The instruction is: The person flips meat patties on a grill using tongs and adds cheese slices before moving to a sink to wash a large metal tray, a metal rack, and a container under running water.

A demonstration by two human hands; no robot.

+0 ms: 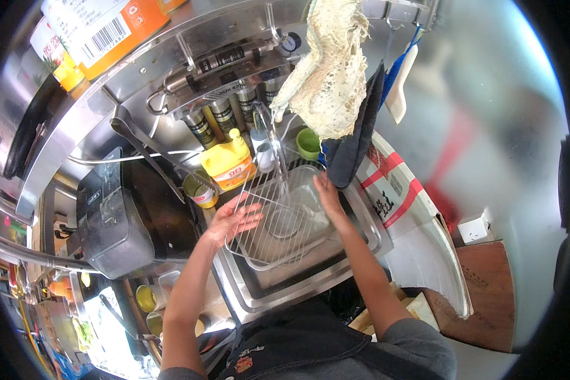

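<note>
Inside a stainless steel sink (261, 302), water runs from a curved metal faucet (271, 137) into a clear plastic tub (313, 175). A wire rack (266, 247) lies tilted over the tub's left part. My left hand (237, 219) is at the rack's left side, palm up and fingers spread; whether it bears the rack's weight cannot be told. My right hand (328, 194) is at the tub's right rim, below a hanging dark cloth (354, 137); its fingertips are partly hidden. A pale dried loofah (332, 71) hangs over the sink's back.
Behind the sink stand a yellow detergent jug (225, 164), a green cup (308, 143) and a can (200, 192) with metal tongs (147, 152). A dark plastic bin (118, 237) is at left. Taped cardboard (408, 204) lines the right. Filter cylinders (223, 114) hang behind.
</note>
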